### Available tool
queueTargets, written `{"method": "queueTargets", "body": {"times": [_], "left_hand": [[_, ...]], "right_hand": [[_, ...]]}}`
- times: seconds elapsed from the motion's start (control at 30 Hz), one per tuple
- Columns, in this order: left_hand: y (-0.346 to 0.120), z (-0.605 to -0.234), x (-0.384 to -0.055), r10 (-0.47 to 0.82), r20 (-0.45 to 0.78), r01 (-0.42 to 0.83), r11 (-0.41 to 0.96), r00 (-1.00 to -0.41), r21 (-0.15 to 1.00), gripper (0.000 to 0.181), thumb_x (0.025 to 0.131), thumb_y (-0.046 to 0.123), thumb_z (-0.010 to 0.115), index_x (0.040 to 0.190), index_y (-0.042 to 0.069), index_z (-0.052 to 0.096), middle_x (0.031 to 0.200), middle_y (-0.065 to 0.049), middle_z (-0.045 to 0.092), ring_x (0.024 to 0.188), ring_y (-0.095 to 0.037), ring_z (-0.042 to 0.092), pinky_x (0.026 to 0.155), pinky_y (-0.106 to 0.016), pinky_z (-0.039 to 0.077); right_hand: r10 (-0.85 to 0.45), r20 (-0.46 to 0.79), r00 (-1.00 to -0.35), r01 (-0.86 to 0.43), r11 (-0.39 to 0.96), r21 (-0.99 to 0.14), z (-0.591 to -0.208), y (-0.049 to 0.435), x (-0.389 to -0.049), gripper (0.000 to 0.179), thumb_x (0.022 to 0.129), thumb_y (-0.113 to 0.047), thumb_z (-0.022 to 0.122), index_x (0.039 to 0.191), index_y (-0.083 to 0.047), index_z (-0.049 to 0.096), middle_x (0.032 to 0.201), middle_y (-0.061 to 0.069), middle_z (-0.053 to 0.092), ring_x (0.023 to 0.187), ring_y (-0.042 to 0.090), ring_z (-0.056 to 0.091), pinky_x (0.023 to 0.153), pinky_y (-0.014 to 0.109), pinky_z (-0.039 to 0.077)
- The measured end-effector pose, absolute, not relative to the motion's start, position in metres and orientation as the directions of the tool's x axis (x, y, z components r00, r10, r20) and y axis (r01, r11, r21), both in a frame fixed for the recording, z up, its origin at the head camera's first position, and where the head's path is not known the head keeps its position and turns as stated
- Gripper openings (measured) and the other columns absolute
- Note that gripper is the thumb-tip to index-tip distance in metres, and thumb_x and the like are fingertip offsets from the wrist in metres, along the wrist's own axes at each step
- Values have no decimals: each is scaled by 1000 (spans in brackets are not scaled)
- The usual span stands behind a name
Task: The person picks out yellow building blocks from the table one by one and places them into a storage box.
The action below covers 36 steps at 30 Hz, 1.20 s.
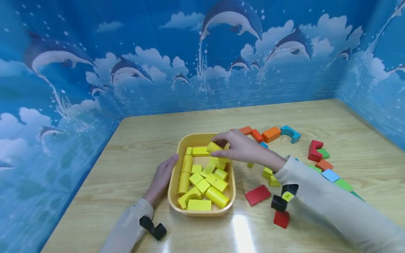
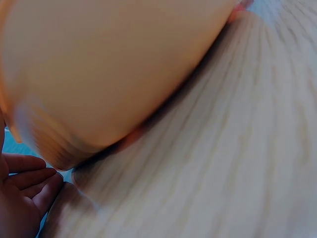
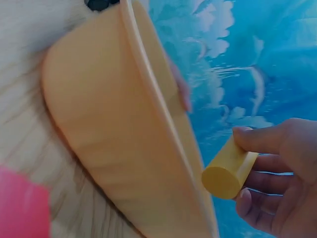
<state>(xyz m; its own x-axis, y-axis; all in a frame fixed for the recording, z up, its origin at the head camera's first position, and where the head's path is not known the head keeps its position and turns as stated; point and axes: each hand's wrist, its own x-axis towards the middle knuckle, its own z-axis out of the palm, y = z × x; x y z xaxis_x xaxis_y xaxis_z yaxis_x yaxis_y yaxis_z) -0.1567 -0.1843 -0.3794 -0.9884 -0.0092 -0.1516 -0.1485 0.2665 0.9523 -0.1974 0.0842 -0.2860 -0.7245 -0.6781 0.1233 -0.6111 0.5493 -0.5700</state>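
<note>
Cylinder (image 1: pixel 213 147) held over the tub (image 1: pixel 202 213)

From where I stand, I see a person with both hands at the tub, which is on a wooden table (image 1: pixel 139 144). The right hand (image 1: pixel 238 144) reaches over the far right part of the tub. Its thumb and fingers are closed around the yellow cylinder, and the grip is clamped on this piece. Whether the cylinder touches any block below it, I cannot tell.

The left hand (image 1: pixel 162 177) rests at the left side of the tub. Its fingers are extended and rather relaxed, and they are not curled around anything.

Inside the tub are many yellow blocks. A yellow arch (image 1: pixel 191 196) is at the near left corner, a rectangular block (image 1: pixel 199 205) is along the near wall, and a long yellow roller (image 1: pixel 217 196) is at the near right.

To the right of the tub there is a flat red block (image 1: pixel 257 195), and a smaller red block (image 1: pixel 281 219) is nearer to the person. Beyond the tub, to the right, I notice an orange block (image 1: pixel 271 134) just beside a blue arch (image 1: pixel 290 134). Behind the tub and the table hangs a blue curtain (image 1: pixel 171 95) with dolphins.
</note>
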Motion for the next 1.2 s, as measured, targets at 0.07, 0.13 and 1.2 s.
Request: {"method": "queueTargets", "body": {"times": [0.07, 0.13, 1.2], "left_hand": [[-184, -379, -156, -13, -136, -134, 266, -991, 955, 70, 99, 57, 39, 142, 3, 45, 133, -24, 55, 114, -35, 60, 89, -40, 55], [-184, -380, -156, -16, -125, -125, 258, -992, 958, 68, 99, 56, 40, 141, 3, 46, 131, -24, 56, 112, -34, 61, 89, -40, 55], [-186, -382, -158, -22, -94, -97, 276, -995, 956, 64, 101, 51, 40, 140, 2, 48, 125, -25, 60, 104, -35, 65, 82, -39, 58]], "right_hand": [[-692, 117, -713, -621, 544, -564, -290, 69, -206, 38, 90, -26, 70, 121, -4, 65, 98, 2, 70, 85, 12, 62, 74, 28, 54], [-703, 110, -703, -627, 539, -563, -296, 56, -212, 37, 90, -25, 70, 120, -4, 65, 99, 4, 69, 85, 13, 61, 75, 28, 54], [-743, 78, -665, -747, 663, -49, -325, 1, -215, 12, 90, -18, 69, 97, -9, 71, 83, 4, 62, 72, 16, 57, 57, 27, 52]]}}
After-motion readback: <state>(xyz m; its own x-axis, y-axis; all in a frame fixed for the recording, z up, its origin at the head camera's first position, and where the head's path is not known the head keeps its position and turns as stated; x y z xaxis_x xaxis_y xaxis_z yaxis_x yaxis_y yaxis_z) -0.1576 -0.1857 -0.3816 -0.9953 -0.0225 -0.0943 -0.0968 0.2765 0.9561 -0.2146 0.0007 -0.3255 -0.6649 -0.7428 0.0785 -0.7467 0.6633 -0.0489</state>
